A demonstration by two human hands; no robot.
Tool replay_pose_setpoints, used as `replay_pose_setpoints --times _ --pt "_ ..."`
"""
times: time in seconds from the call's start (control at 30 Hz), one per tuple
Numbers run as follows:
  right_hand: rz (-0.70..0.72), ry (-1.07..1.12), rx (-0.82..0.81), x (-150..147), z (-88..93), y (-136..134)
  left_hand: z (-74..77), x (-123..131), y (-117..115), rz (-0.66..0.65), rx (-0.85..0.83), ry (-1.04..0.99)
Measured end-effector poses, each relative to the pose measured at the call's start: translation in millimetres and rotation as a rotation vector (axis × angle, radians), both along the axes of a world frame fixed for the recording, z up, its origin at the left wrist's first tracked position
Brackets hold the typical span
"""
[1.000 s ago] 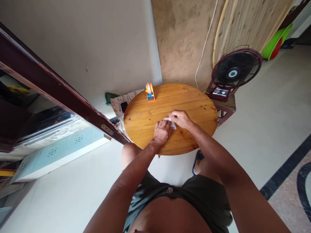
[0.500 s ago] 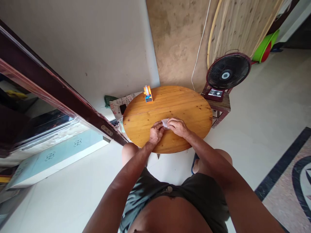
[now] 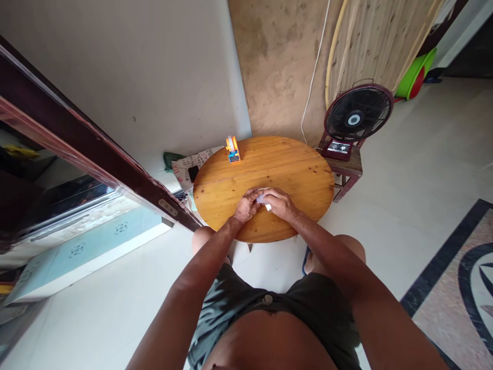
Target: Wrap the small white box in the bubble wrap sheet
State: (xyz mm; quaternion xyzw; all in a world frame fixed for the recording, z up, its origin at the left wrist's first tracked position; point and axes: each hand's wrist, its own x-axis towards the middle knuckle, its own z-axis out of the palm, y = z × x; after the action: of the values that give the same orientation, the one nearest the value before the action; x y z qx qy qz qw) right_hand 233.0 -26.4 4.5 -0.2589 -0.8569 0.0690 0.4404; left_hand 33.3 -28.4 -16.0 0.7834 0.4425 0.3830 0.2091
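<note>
My left hand (image 3: 245, 206) and my right hand (image 3: 280, 203) meet over the near middle of a round wooden table (image 3: 300, 174). Between their fingers they pinch a small white piece of paper (image 3: 264, 199), mostly hidden by the fingers. At the far left edge of the table stands a small orange and blue toy-like object (image 3: 232, 149), well apart from both hands.
A dark standing fan (image 3: 356, 116) sits on a low stool (image 3: 348, 166) right of the table. A dark wooden door frame (image 3: 92, 144) runs along the left. Printed paper (image 3: 185, 165) lies on the floor behind the table. My knees are under the near table edge.
Both hands have drawn closer together and slightly toward me, closing around the white paper, which lay flatter on the table a second ago. The view has shifted a little.
</note>
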Motion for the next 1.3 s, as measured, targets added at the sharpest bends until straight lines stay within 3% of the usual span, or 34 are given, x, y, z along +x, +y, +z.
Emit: replay_pose_setpoints --times 0.23,0.33,0.47,0.6,0.97,1.3 --pt "-0.032 0.082 -0.106 3.8 6.6 6.3 3.8 9.6 4.8 -0.049 -0.179 -0.279" --pt "-0.035 0.077 -0.105 6.0 5.4 13.8 5.7 12.4 12.0 0.004 -0.255 -0.296" --pt "-0.034 0.050 -0.103 8.5 1.8 20.3 6.7 13.1 11.8 0.078 -0.086 -0.153" --pt "-0.017 -0.010 -0.107 13.5 0.5 23.8 5.5 10.4 2.8 -0.009 0.030 -0.032" --pt "-0.030 -0.152 -0.080 29.2 -6.4 35.4 -1.3 6.7 8.5 -0.005 0.051 0.042" --pt "-0.101 -0.217 -0.065 33.7 -9.6 23.5 -7.0 6.2 10.6 0.023 0.075 0.060"
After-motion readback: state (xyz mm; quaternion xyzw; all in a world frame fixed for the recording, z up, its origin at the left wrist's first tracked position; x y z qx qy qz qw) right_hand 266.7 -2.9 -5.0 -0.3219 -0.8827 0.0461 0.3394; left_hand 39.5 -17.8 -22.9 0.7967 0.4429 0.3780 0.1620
